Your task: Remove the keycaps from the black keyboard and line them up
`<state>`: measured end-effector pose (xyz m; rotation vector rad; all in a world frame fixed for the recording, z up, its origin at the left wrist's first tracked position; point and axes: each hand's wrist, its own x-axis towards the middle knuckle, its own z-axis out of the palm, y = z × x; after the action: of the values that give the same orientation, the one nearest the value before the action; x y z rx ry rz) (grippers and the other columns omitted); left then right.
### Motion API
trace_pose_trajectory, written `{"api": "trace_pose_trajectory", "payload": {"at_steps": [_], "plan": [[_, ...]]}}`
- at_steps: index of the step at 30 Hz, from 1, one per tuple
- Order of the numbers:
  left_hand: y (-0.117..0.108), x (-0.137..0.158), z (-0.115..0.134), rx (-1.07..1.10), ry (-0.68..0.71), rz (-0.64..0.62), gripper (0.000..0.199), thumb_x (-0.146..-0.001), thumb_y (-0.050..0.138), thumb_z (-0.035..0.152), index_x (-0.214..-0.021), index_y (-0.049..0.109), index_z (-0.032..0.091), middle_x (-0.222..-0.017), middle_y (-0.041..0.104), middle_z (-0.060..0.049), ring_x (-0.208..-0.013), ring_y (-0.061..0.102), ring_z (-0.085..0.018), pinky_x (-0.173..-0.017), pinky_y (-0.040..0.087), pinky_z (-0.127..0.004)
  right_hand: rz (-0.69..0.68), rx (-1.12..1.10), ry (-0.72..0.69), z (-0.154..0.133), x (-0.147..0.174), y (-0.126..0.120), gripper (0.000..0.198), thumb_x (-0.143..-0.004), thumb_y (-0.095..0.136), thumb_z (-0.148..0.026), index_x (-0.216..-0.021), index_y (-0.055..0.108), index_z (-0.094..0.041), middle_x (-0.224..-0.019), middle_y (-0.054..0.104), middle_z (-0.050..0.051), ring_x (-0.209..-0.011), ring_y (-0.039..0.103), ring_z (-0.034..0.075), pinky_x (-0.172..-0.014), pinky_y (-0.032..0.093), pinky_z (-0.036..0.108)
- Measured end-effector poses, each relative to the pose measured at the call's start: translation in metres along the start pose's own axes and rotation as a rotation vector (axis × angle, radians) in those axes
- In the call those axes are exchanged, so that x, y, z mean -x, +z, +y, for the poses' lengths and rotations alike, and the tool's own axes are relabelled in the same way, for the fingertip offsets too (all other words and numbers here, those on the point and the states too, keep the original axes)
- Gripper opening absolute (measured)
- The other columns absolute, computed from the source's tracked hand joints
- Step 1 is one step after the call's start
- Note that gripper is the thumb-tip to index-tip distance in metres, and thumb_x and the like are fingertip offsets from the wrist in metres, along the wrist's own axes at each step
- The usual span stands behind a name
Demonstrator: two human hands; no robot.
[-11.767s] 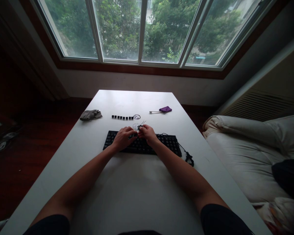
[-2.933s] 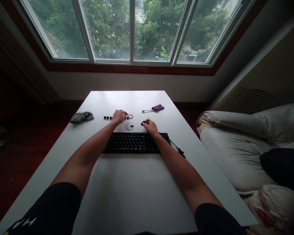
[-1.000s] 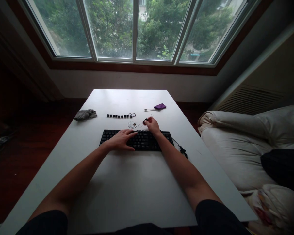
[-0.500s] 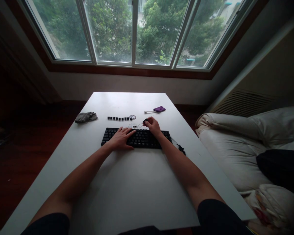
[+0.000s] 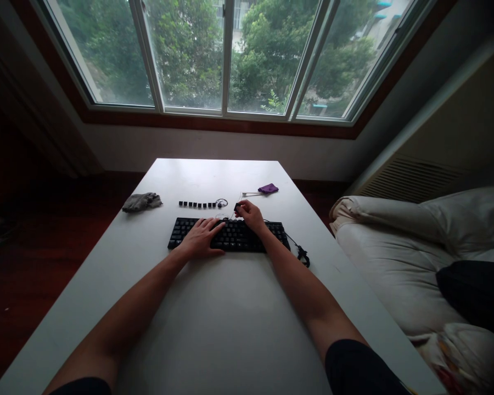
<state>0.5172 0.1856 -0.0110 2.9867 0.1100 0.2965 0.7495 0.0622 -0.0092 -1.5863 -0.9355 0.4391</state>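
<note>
A black keyboard (image 5: pixel 242 239) lies on the white table (image 5: pixel 226 307). My left hand (image 5: pixel 198 239) rests on its left half with fingers spread, holding nothing. My right hand (image 5: pixel 253 216) is raised over the keyboard's back edge, its fingers pinching a wire keycap puller (image 5: pixel 237 207) by a small black body. Thin wires stick out above and below this body. Behind the keyboard, several black keycaps (image 5: pixel 197 204) stand in a row. A thin dark ring (image 5: pixel 222 202) lies at the row's right end. Something thin and clear behind my left fingertips is too faint to make out.
A crumpled grey cloth (image 5: pixel 142 202) lies on the table's left side. At the back right are a purple cloth (image 5: pixel 268 188) and a thin stick (image 5: pixel 252 193). The keyboard's bundled cable (image 5: pixel 303 255) lies to the right. A pale sofa (image 5: pixel 379 263) stands beyond the table's right edge.
My right hand has moved slightly left and turned, bringing the keycap puller's lower wires closer to the keyboard's back edge. My left hand stays in place on the keyboard.
</note>
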Motion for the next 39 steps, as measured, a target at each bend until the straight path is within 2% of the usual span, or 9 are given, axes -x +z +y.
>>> {"api": "trace_pose_trajectory", "payload": {"at_steps": [7, 13, 19, 24, 27, 37, 39], "plan": [[0.001, -0.001, 0.003, -0.025, 0.0, 0.005, 0.098, -0.081, 0.061, 0.075, -0.162, 0.028, 0.03, -0.166, 0.032, -0.009, -0.152, 0.028, -0.035, -0.126, 0.016, -0.05, 0.013, -0.017, -0.044, 0.011, -0.011, 0.006, 0.036, -0.086, 0.064, -0.054, -0.105, 0.064, -0.023, -0.081, 0.073, 0.002, -0.071, 0.075, 0.019, -0.074, 0.06, 0.034], [0.0, -0.001, 0.006, -0.027, 0.024, 0.039, 0.093, -0.082, 0.064, 0.068, -0.16, 0.035, 0.026, -0.163, 0.037, -0.012, -0.149, 0.033, -0.036, -0.123, 0.023, -0.051, -0.053, 0.015, -0.022, 0.02, -0.014, 0.007, 0.03, -0.089, 0.064, -0.048, -0.105, 0.063, -0.023, -0.08, 0.075, 0.002, -0.072, 0.075, 0.02, -0.071, 0.059, 0.032], [0.0, -0.001, 0.018, -0.036, 0.034, 0.094, 0.087, -0.085, 0.065, 0.063, -0.157, 0.04, 0.019, -0.156, 0.045, -0.016, -0.144, 0.039, -0.036, -0.121, 0.026, -0.052, -0.106, 0.217, -0.191, 0.01, -0.002, 0.011, 0.02, -0.094, 0.059, -0.039, -0.107, 0.067, -0.026, -0.079, 0.075, 0.0, -0.074, 0.072, 0.018, -0.074, 0.054, 0.029], [0.004, -0.001, 0.024, -0.031, 0.012, 0.119, 0.087, -0.085, 0.066, 0.062, -0.157, 0.04, 0.021, -0.155, 0.046, -0.017, -0.142, 0.04, -0.037, -0.121, 0.025, -0.056, -0.096, 0.424, -0.337, 0.004, 0.013, 0.008, 0.016, -0.094, 0.059, -0.036, -0.099, 0.069, -0.025, -0.081, 0.073, 0.001, -0.071, 0.065, 0.017, -0.07, 0.048, 0.028], [0.006, -0.002, 0.023, -0.018, 0.022, 0.131, 0.085, -0.085, 0.067, 0.062, -0.156, 0.042, 0.022, -0.155, 0.046, -0.016, -0.142, 0.04, -0.037, -0.121, 0.025, -0.056, -0.097, 0.474, -0.364, 0.004, 0.018, 0.005, 0.014, -0.094, 0.06, -0.034, -0.1, 0.068, -0.025, -0.082, 0.072, 0.001, -0.071, 0.064, 0.018, -0.07, 0.046, 0.028], [0.003, -0.003, 0.022, -0.014, 0.042, 0.126, 0.082, -0.085, 0.067, 0.061, -0.154, 0.044, 0.021, -0.154, 0.047, -0.015, -0.14, 0.041, -0.036, -0.119, 0.027, -0.054, -0.089, 0.298, -0.33, 0.005, 0.019, 0.004, 0.016, -0.094, 0.058, -0.038, -0.098, 0.067, -0.026, -0.085, 0.074, 0.0, -0.073, 0.067, 0.019, -0.074, 0.05, 0.031], [0.003, -0.004, 0.022, -0.004, 0.04, 0.128, 0.082, -0.085, 0.067, 0.061, -0.153, 0.045, 0.022, -0.153, 0.048, -0.015, -0.14, 0.042, -0.037, -0.119, 0.028, -0.053, -0.058, 0.202, -0.301, 0.004, 0.018, 0.004, 0.018, -0.094, 0.059, -0.042, -0.098, 0.065, -0.026, -0.085, 0.075, 0.0, -0.074, 0.069, 0.019, -0.075, 0.053, 0.032]]}}
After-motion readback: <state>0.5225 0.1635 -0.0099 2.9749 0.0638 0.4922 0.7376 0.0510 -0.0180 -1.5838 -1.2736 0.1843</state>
